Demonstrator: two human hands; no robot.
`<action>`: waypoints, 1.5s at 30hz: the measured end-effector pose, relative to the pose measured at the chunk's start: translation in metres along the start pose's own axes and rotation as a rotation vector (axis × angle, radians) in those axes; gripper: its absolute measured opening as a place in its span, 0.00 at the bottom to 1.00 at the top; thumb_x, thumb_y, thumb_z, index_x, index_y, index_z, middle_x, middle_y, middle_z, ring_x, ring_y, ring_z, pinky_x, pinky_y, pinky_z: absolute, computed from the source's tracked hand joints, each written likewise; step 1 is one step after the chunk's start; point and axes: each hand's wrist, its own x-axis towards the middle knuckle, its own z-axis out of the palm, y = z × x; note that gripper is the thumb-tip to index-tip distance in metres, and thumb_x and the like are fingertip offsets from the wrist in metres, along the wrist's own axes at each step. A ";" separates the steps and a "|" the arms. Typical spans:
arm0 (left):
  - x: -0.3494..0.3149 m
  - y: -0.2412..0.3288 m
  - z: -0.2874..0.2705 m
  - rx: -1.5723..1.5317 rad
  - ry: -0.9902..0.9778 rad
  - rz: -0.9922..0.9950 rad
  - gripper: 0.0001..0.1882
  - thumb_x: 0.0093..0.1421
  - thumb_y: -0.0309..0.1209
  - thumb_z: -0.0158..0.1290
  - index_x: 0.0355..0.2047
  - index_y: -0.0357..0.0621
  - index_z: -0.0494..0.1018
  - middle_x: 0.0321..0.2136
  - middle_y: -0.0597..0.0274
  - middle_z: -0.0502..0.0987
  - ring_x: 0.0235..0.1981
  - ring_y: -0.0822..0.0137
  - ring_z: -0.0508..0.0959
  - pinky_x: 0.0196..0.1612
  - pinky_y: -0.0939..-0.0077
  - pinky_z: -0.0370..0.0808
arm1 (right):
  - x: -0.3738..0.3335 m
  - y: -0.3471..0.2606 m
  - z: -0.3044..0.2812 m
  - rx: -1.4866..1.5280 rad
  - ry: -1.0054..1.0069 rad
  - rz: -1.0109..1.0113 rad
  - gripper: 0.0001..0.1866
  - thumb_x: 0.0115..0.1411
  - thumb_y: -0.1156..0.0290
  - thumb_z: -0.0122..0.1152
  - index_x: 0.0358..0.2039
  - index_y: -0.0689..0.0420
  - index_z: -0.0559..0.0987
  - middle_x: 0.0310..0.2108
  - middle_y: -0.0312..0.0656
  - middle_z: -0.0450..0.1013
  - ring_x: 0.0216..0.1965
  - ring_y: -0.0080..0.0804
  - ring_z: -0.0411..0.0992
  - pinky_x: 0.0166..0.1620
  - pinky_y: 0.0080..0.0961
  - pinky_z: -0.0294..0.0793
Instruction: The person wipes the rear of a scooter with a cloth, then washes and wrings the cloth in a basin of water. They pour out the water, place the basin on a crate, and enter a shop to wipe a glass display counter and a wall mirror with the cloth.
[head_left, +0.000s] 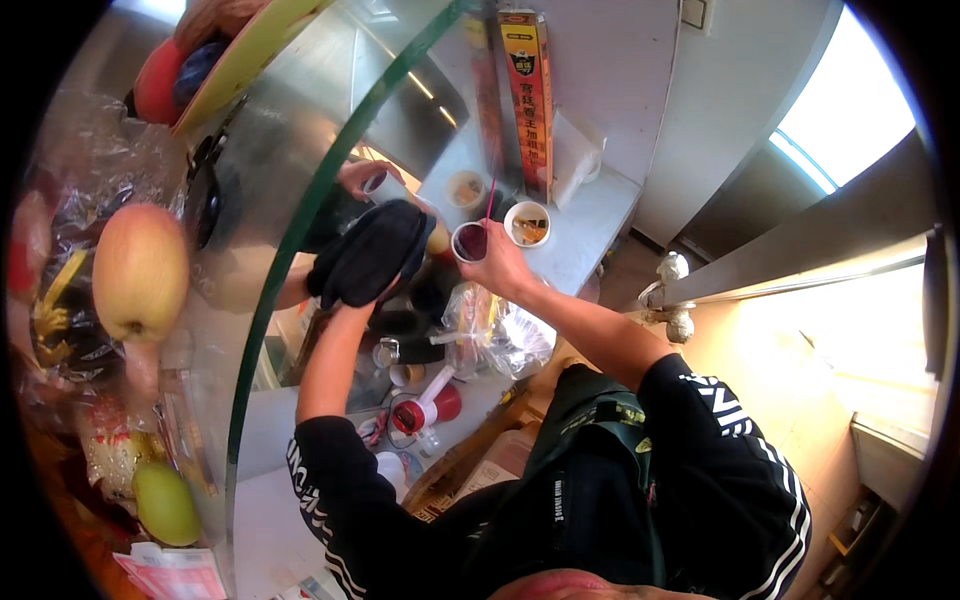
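My right hand is closed around a small cup with dark contents, tilted so that its mouth shows. A thin red stick rises at the cup's rim; whether it stands inside cannot be made out. Right beside that hand, a white cup with brown and orange pieces in it stands on the white shelf. On the left, a soft black cloth item, perhaps a cap or pouch, covers most of my left hand. Its fingers are largely hidden behind the black item.
A tall orange-red box stands at the back of the shelf. Clear plastic bags lie below my right hand, near a red-and-white bottle. A green-edged glass pane curves along the left, with fruit beyond it.
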 end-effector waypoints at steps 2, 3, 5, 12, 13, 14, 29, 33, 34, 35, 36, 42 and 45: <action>0.043 -0.021 -0.025 -0.090 0.274 -0.065 0.28 0.67 0.36 0.53 0.65 0.42 0.66 0.58 0.49 0.74 0.59 0.52 0.73 0.62 0.65 0.68 | 0.000 0.008 -0.006 -0.004 0.007 0.018 0.43 0.47 0.62 0.74 0.61 0.65 0.64 0.53 0.58 0.69 0.56 0.55 0.70 0.60 0.40 0.71; 0.061 -0.037 -0.047 -0.067 0.348 -0.138 0.27 0.68 0.36 0.53 0.65 0.42 0.66 0.56 0.48 0.76 0.56 0.53 0.76 0.60 0.66 0.71 | 0.001 0.013 -0.002 -0.009 0.024 -0.010 0.44 0.47 0.62 0.74 0.61 0.66 0.64 0.54 0.58 0.69 0.56 0.55 0.70 0.59 0.40 0.72; 0.083 -0.066 -0.092 0.050 0.393 -0.344 0.28 0.68 0.39 0.53 0.65 0.43 0.65 0.53 0.44 0.77 0.53 0.50 0.79 0.55 0.64 0.76 | 0.001 0.012 0.003 -0.003 -0.018 -0.006 0.45 0.47 0.61 0.75 0.61 0.66 0.63 0.54 0.58 0.69 0.55 0.55 0.71 0.58 0.41 0.73; 0.010 -0.047 -0.017 0.142 0.238 -0.430 0.36 0.64 0.41 0.59 0.69 0.47 0.63 0.59 0.44 0.73 0.59 0.40 0.72 0.61 0.48 0.68 | 0.002 0.014 0.003 -0.056 -0.022 -0.048 0.46 0.47 0.62 0.76 0.62 0.67 0.63 0.54 0.57 0.69 0.54 0.56 0.71 0.57 0.42 0.73; -0.043 -0.040 0.022 0.145 0.130 -0.367 0.34 0.62 0.39 0.60 0.67 0.45 0.66 0.58 0.44 0.73 0.59 0.44 0.73 0.63 0.51 0.67 | -0.002 0.009 0.008 -0.050 -0.040 -0.072 0.46 0.47 0.62 0.76 0.62 0.67 0.63 0.54 0.57 0.69 0.54 0.56 0.71 0.57 0.42 0.73; -0.072 -0.028 0.043 0.130 0.031 -0.368 0.33 0.62 0.40 0.60 0.66 0.46 0.66 0.58 0.44 0.74 0.58 0.44 0.73 0.62 0.51 0.68 | 0.002 0.012 0.004 -0.066 -0.026 -0.087 0.46 0.47 0.62 0.76 0.62 0.67 0.63 0.54 0.57 0.69 0.54 0.56 0.71 0.58 0.42 0.73; -0.064 -0.006 -0.132 0.727 0.152 -1.396 0.29 0.58 0.51 0.59 0.57 0.54 0.74 0.43 0.51 0.83 0.43 0.46 0.82 0.44 0.49 0.77 | -0.002 0.013 0.002 -0.157 -0.046 -0.194 0.44 0.46 0.63 0.76 0.60 0.65 0.65 0.52 0.57 0.69 0.53 0.56 0.70 0.57 0.43 0.72; 0.084 -0.029 -0.069 0.212 0.139 -0.733 0.25 0.66 0.52 0.50 0.58 0.55 0.75 0.47 0.49 0.82 0.48 0.47 0.81 0.48 0.52 0.78 | -0.002 0.017 0.008 -0.164 -0.075 -0.170 0.44 0.46 0.62 0.76 0.60 0.65 0.64 0.52 0.57 0.69 0.54 0.58 0.70 0.57 0.44 0.73; 0.051 -0.080 -0.026 0.136 0.063 -0.718 0.26 0.66 0.51 0.52 0.58 0.52 0.74 0.50 0.49 0.80 0.51 0.48 0.80 0.52 0.57 0.77 | -0.013 -0.006 0.027 -0.099 -0.146 -0.194 0.44 0.46 0.62 0.76 0.59 0.65 0.64 0.52 0.58 0.69 0.54 0.58 0.70 0.56 0.44 0.73; 0.070 -0.076 -0.013 0.123 0.021 -0.688 0.26 0.66 0.50 0.52 0.58 0.52 0.74 0.50 0.49 0.80 0.51 0.48 0.80 0.52 0.57 0.77 | -0.019 -0.001 0.022 -0.159 -0.092 -0.236 0.44 0.46 0.62 0.76 0.60 0.64 0.64 0.52 0.58 0.68 0.54 0.58 0.70 0.56 0.45 0.73; 0.070 -0.077 -0.012 0.151 0.023 -0.685 0.25 0.66 0.50 0.52 0.58 0.52 0.74 0.50 0.49 0.80 0.51 0.48 0.80 0.52 0.57 0.77 | -0.016 0.004 0.016 -0.159 -0.110 -0.218 0.44 0.47 0.62 0.76 0.60 0.64 0.64 0.52 0.58 0.68 0.53 0.58 0.71 0.56 0.45 0.74; -0.104 -0.065 -0.090 0.370 0.145 -1.060 0.24 0.65 0.47 0.52 0.58 0.50 0.74 0.51 0.48 0.80 0.51 0.48 0.79 0.53 0.57 0.77 | -0.013 0.002 0.014 -0.164 -0.077 -0.198 0.43 0.47 0.63 0.77 0.60 0.61 0.65 0.56 0.57 0.68 0.55 0.57 0.70 0.57 0.44 0.73; -0.209 -0.017 -0.118 0.509 0.170 -1.376 0.24 0.65 0.45 0.52 0.57 0.50 0.75 0.51 0.48 0.80 0.52 0.48 0.79 0.53 0.57 0.76 | -0.018 -0.001 0.016 -0.162 -0.100 -0.203 0.43 0.46 0.64 0.78 0.60 0.60 0.66 0.56 0.56 0.68 0.56 0.56 0.70 0.58 0.44 0.72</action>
